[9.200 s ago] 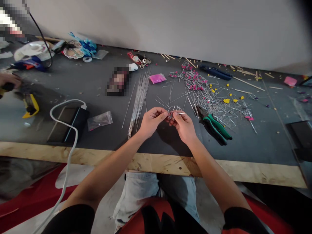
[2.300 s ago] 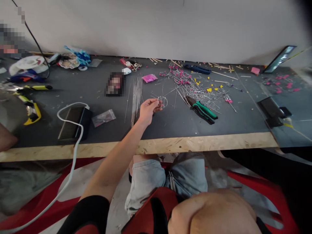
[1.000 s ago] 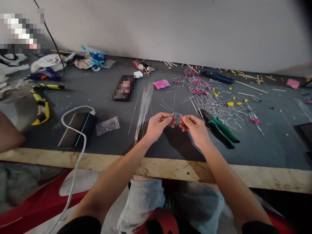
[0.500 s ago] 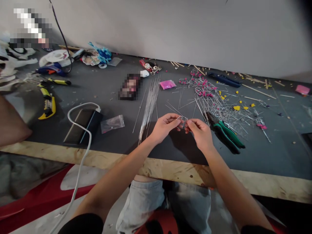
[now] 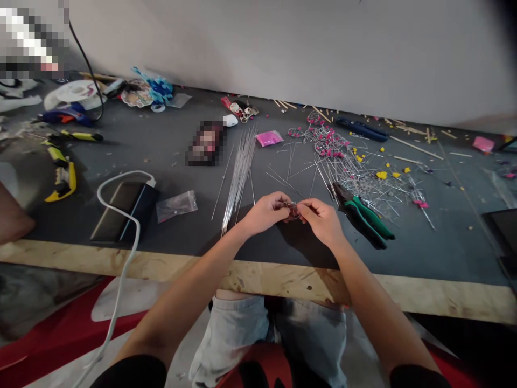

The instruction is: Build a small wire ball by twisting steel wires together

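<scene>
Head view: left hand (image 5: 264,213) and right hand (image 5: 323,221) meet over the dark grey surface (image 5: 283,253), fingertips pinched shut on a small bent silver wire piece (image 5: 291,206); shaping appears under way, and further bending likely needs fine grip. Green-handled pliers (image 5: 365,215) lie just right; bundle of straight silver wires (image 5: 239,172) lies left; pink-tipped wire heap (image 5: 343,161) behind.

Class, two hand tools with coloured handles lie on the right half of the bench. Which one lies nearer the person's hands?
The green-handled pliers, lying just beside the right hand. The blue-handled tool lies far back by the wall, beyond the pile of wire pieces.
</scene>
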Motion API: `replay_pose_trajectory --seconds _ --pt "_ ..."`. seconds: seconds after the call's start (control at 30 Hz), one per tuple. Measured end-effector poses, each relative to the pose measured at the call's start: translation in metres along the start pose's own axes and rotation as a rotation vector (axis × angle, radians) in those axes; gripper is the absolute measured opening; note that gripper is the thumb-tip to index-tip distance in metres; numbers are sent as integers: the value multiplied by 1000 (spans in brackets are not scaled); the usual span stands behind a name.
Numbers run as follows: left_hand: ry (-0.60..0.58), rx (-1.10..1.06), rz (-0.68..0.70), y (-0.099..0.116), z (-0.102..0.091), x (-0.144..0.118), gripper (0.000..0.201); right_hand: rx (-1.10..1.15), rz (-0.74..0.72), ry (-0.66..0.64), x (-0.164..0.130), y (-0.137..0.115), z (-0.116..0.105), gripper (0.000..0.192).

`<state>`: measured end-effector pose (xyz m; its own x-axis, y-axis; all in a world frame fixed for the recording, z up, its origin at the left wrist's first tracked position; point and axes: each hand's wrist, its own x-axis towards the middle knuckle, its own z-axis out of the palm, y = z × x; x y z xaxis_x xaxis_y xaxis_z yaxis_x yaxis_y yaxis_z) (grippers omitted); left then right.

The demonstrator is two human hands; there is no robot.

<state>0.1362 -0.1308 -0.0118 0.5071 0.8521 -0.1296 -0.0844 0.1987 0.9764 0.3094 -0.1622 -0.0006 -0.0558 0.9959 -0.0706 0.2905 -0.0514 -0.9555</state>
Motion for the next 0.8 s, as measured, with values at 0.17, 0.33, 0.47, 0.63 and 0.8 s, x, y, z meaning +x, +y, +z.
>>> replay_pose_trajectory --seconds 0.17,0.33,0.47,0.63,0.8 --pt "-21 66 6 -2 4 1 16 -12 1 -9 0 0 0 27" --pt "34 22 23 -3 4 0 17 146 63 14 2 2 3 26" --pt "35 -23 27 -4 5 1 16 187 74 33 2 1 5 24" --pt "68 -63 24 -1 9 0 15 147 39 93 -1 0 9 20" --pt "86 -48 23 1 12 -2 14 136 10 124 -2 -1 11 17"
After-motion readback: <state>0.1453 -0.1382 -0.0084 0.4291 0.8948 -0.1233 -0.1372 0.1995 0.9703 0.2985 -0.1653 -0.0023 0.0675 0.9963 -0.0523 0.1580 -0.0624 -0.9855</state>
